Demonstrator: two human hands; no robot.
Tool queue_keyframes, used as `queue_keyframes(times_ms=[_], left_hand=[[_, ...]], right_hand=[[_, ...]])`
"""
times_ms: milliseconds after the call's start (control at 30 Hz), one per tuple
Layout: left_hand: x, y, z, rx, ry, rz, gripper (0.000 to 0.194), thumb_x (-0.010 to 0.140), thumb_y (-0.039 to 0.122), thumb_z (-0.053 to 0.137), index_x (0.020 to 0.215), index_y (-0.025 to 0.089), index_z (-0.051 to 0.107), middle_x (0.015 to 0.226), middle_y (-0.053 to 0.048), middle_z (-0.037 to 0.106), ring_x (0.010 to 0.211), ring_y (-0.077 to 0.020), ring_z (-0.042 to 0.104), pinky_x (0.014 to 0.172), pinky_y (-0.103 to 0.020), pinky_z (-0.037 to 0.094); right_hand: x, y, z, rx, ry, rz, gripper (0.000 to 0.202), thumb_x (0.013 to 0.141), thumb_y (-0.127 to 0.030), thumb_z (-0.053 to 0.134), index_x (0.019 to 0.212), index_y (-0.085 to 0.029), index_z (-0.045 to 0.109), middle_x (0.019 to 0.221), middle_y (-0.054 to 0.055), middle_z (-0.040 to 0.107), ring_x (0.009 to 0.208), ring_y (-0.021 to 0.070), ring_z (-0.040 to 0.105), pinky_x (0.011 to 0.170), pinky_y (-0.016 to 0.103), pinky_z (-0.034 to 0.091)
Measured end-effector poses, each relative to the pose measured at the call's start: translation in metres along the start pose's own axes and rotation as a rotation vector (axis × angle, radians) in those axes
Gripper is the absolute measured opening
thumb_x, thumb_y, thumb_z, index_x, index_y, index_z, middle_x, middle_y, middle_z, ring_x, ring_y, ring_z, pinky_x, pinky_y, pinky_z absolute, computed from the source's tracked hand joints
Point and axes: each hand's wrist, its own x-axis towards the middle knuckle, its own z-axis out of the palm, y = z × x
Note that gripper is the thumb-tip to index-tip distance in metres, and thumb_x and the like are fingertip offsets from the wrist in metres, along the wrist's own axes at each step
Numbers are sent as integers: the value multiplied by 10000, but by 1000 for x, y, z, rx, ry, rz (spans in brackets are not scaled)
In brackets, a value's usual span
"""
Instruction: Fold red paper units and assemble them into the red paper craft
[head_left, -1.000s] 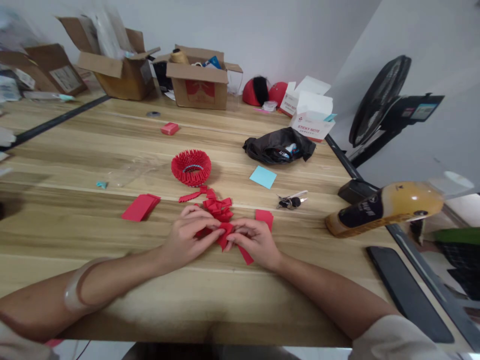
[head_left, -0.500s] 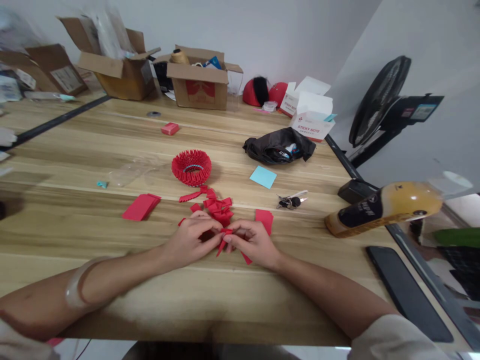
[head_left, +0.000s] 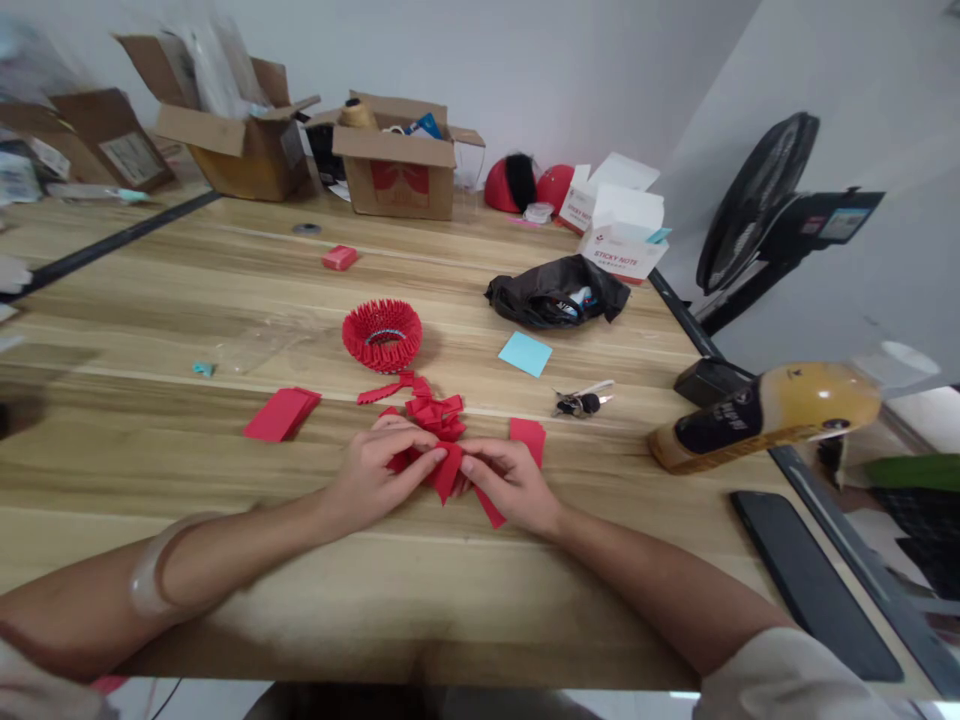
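Between both hands a small piece of red paper (head_left: 448, 470), partly folded, is pinched over the table's near middle. My left hand (head_left: 386, 470) grips its left side with thumb and fingers; my right hand (head_left: 514, 485) has thumb and fingers closed at its right edge. Just beyond lies a pile of folded red paper pieces (head_left: 436, 412). A red bowl-shaped paper piece (head_left: 382, 338) with a pale blue ring inside stands behind them. Flat red paper slips (head_left: 282, 415) are stacked at the left, and more red slips (head_left: 529, 437) lie beside my right hand, which partly hides them.
On the right are a blue paper square (head_left: 525, 354), keys (head_left: 583, 402), a black bag (head_left: 559, 292), a tilted yellow bottle (head_left: 772, 415) and a phone (head_left: 814, 585). Cardboard boxes (head_left: 397, 180) line the back wall. A fan (head_left: 761, 200) stands beyond the right edge.
The red paper between my hands has turned, so a broader flat face now shows. My fingers have shifted slightly on it; the other things lie as before.
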Motion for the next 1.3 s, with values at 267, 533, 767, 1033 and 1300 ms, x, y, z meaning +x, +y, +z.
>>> queue_keyframes(times_ms=[267, 533, 767, 1033, 1300], left_hand=[[0, 1, 2, 15, 34, 90, 56, 789, 190, 648, 746, 154, 650, 675, -17, 686, 654, -139, 594, 657, -272, 469], [0, 1, 3, -11, 54, 121, 79, 818, 144, 601, 855, 149, 670, 770, -50, 721, 709, -149, 640, 690, -286, 506], [-1, 1, 3, -17, 103, 132, 66, 767, 171, 680, 831, 154, 675, 744, -39, 720, 685, -149, 645, 691, -296, 509], [-1, -1, 3, -20, 56, 98, 26, 789, 175, 657, 790, 171, 683, 733, -29, 721, 683, -150, 653, 705, -303, 503], [-2, -2, 3, -23, 72, 88, 45, 784, 149, 654, 812, 161, 687, 742, -34, 723, 686, -149, 646, 683, -288, 520]], right_hand=[[0, 5, 2, 55, 33, 31, 220, 741, -333, 698, 846, -145, 655, 684, 20, 669, 601, 112, 623, 629, 255, 517], [1, 3, 3, 40, 95, 35, 205, 772, -350, 663, 773, -148, 628, 620, 3, 646, 552, 95, 607, 574, 223, 496], [3, 6, 4, 82, 122, 32, 205, 745, -349, 688, 758, -157, 618, 642, 3, 653, 545, 102, 618, 566, 234, 511], [3, 6, 3, 76, 122, 37, 220, 761, -372, 670, 760, -156, 630, 636, 13, 662, 569, 117, 640, 595, 254, 523], [3, 1, 4, 68, 93, 42, 260, 789, -400, 634, 778, -141, 647, 593, 20, 676, 573, 133, 662, 612, 273, 551]])
